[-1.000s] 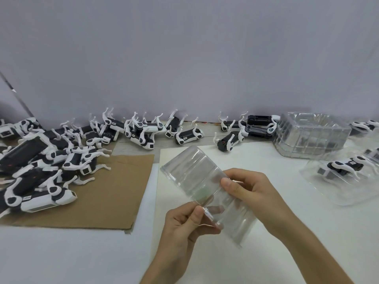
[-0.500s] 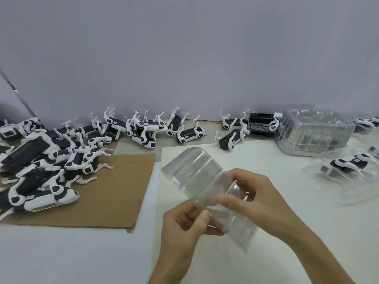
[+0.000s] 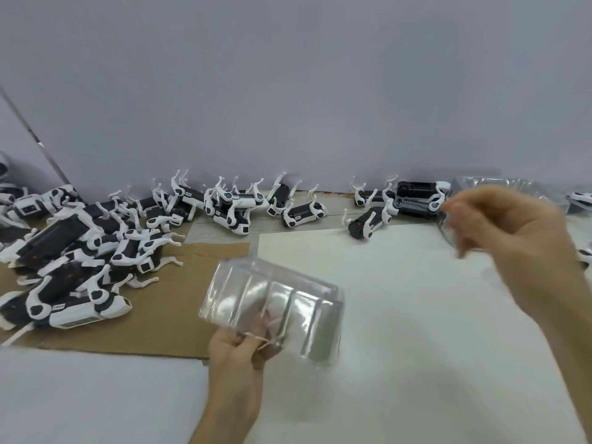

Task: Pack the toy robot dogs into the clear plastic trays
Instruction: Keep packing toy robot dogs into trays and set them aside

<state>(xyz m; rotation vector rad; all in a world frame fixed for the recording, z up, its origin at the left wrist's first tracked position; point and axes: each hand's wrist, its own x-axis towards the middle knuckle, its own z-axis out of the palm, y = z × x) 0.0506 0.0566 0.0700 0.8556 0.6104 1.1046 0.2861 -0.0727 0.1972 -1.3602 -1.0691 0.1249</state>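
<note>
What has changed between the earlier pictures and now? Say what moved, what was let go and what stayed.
The right hand let go of the tray and swung up and right, toward the stack; it is blurred. The left hand now holds the tray alone by its near edge, and the tray has swung left. The dogs and cardboard stayed put.

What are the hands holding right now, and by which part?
The left hand grips a clear plastic tray by its near edge. The right hand, blurred, looks empty.
</note>
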